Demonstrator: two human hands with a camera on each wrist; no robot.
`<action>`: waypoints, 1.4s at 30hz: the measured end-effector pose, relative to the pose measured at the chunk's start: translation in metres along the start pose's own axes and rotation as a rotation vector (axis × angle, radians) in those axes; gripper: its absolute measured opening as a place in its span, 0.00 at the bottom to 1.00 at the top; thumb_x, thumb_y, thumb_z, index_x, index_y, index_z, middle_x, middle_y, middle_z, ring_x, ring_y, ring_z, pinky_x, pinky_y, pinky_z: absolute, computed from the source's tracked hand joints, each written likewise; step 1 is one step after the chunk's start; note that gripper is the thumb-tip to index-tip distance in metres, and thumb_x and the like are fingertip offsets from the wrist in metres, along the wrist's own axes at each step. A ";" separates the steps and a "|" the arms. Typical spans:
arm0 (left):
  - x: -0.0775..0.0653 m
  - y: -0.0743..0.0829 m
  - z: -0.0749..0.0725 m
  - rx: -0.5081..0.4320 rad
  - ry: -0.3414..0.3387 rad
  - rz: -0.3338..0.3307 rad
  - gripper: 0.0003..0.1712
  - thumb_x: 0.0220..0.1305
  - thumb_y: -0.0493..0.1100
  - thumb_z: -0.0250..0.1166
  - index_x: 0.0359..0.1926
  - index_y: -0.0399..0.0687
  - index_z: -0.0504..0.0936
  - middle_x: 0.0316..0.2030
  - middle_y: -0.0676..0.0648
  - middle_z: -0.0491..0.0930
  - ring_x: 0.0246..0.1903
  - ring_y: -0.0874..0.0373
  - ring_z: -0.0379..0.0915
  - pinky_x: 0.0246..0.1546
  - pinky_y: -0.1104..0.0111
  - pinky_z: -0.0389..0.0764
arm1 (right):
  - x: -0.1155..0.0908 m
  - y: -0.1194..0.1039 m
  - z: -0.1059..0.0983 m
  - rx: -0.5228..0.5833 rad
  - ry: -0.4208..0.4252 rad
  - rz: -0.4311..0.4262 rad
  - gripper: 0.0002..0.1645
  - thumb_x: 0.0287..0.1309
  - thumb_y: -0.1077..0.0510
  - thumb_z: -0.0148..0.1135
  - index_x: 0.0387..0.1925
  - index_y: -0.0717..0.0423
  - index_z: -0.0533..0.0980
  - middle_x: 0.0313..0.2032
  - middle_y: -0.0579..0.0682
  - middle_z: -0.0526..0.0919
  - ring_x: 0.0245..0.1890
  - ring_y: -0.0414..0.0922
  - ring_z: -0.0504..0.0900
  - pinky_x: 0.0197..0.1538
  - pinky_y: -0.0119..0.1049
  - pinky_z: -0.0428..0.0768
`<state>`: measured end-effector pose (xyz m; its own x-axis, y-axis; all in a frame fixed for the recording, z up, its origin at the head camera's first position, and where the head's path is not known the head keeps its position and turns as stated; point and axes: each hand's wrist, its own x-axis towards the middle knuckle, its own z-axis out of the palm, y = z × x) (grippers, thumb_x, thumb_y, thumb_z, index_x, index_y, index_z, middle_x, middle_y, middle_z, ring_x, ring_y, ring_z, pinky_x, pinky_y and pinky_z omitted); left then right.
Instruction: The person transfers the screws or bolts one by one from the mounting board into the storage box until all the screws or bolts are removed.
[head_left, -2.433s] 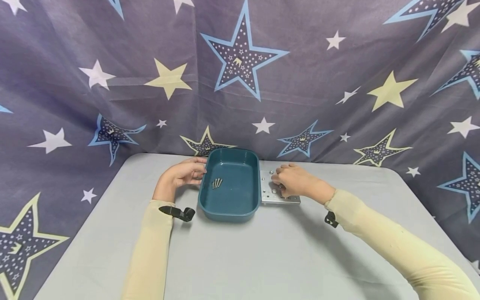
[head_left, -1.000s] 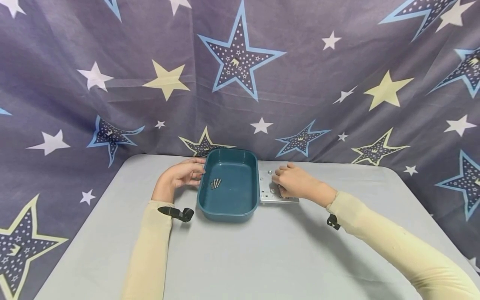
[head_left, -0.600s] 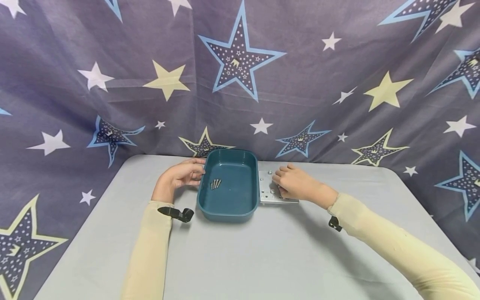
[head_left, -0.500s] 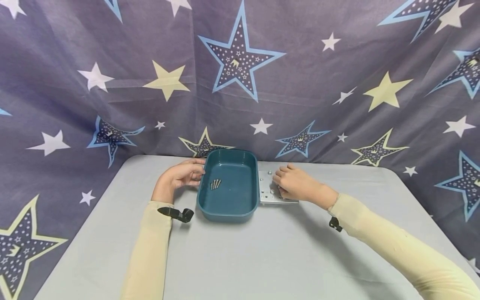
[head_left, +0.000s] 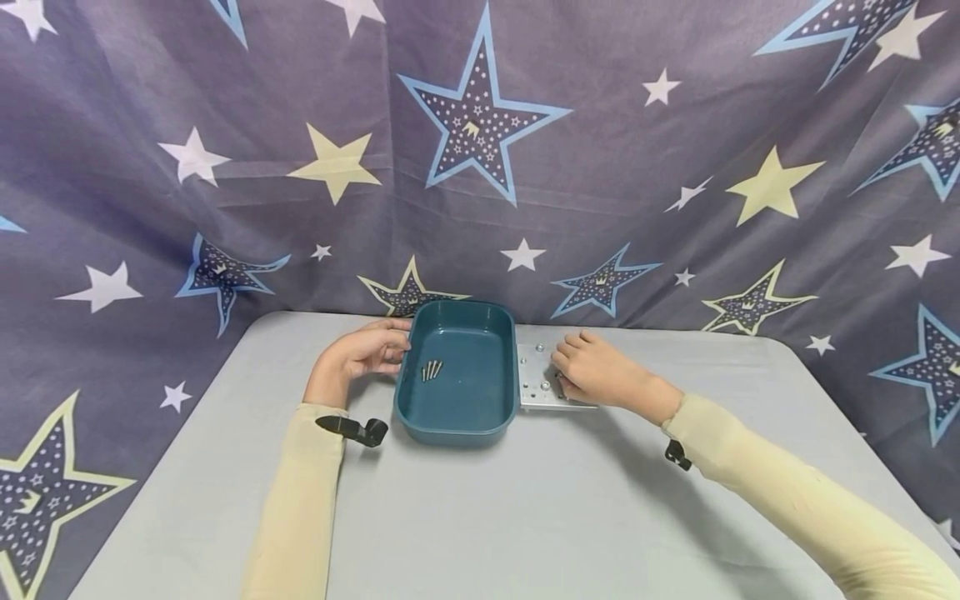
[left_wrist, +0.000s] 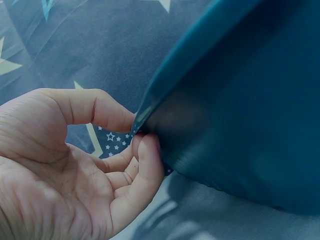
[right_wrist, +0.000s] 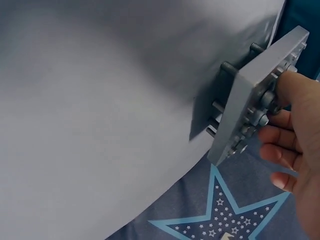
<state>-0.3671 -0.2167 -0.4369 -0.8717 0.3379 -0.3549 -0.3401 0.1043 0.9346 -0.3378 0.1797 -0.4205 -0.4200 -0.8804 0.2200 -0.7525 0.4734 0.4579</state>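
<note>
A blue-green plastic bin (head_left: 465, 417) stands on the table in the head view, with several thin screws (head_left: 431, 370) lying in it. My left hand (head_left: 372, 347) holds the bin's left side, and in the left wrist view its thumb (left_wrist: 107, 110) and fingers meet at the wall's edge. Right of the bin is a silver metal plate (head_left: 534, 392) with several bolts through it. Their shafts (right_wrist: 229, 68) stick out beneath in the right wrist view. My right hand (head_left: 600, 373) pinches one bolt (right_wrist: 268, 101) between thumb and finger; the fingertips are partly hidden.
The table (head_left: 480, 517) has a light grey cover. Directly behind it hangs a purple-grey star-patterned cloth (head_left: 622, 175). A black strap mount (head_left: 360, 428) is on the left sleeve and another mount (head_left: 677, 454) is under the right wrist.
My right hand and wrist have shifted a little to the right over the plate. The left hand, bin and screws stay as they were, apart from a slight camera shift.
</note>
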 end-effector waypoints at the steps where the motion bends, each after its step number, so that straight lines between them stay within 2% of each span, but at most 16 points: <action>1: 0.000 0.000 0.000 -0.004 0.003 -0.003 0.40 0.63 0.32 0.53 0.75 0.35 0.52 0.30 0.56 0.77 0.25 0.68 0.75 0.35 0.71 0.81 | 0.000 0.000 0.000 0.013 0.001 0.007 0.12 0.55 0.55 0.67 0.32 0.56 0.73 0.27 0.48 0.76 0.31 0.47 0.71 0.38 0.40 0.67; 8: 0.002 -0.001 0.000 -0.005 0.013 0.001 0.40 0.63 0.32 0.53 0.75 0.35 0.52 0.31 0.56 0.77 0.26 0.68 0.75 0.36 0.71 0.81 | -0.001 -0.003 0.001 0.081 0.016 0.059 0.10 0.56 0.57 0.65 0.32 0.56 0.72 0.28 0.48 0.74 0.32 0.47 0.70 0.39 0.39 0.67; 21: 0.000 -0.001 0.001 0.003 0.015 0.010 0.41 0.62 0.32 0.54 0.75 0.34 0.52 0.33 0.55 0.78 0.28 0.67 0.76 0.37 0.71 0.81 | 0.000 -0.006 0.009 0.037 0.067 0.056 0.10 0.60 0.54 0.63 0.36 0.56 0.74 0.34 0.51 0.78 0.38 0.50 0.75 0.44 0.42 0.73; 27: 0.000 -0.001 0.001 -0.001 0.027 0.003 0.41 0.61 0.32 0.54 0.75 0.34 0.52 0.31 0.55 0.77 0.27 0.67 0.76 0.35 0.71 0.81 | -0.001 -0.008 0.012 0.079 0.051 0.090 0.08 0.62 0.55 0.61 0.36 0.56 0.73 0.33 0.51 0.77 0.37 0.49 0.73 0.43 0.41 0.72; 35: 0.000 -0.001 0.000 0.002 0.033 0.005 0.40 0.62 0.33 0.54 0.74 0.35 0.53 0.31 0.56 0.77 0.27 0.68 0.75 0.36 0.71 0.81 | -0.002 -0.008 0.010 0.076 0.051 0.103 0.12 0.61 0.53 0.65 0.36 0.57 0.73 0.32 0.50 0.76 0.36 0.48 0.73 0.42 0.40 0.71; 42: 0.001 -0.001 0.000 0.008 0.026 0.004 0.41 0.62 0.33 0.55 0.75 0.35 0.53 0.34 0.55 0.77 0.29 0.67 0.76 0.38 0.70 0.81 | -0.003 -0.006 0.007 0.074 0.010 0.111 0.13 0.62 0.53 0.66 0.36 0.57 0.73 0.32 0.50 0.77 0.37 0.48 0.73 0.43 0.40 0.72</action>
<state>-0.3674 -0.2169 -0.4381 -0.8818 0.3140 -0.3518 -0.3341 0.1106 0.9360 -0.3355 0.1796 -0.4299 -0.4981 -0.8224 0.2751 -0.7371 0.5686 0.3651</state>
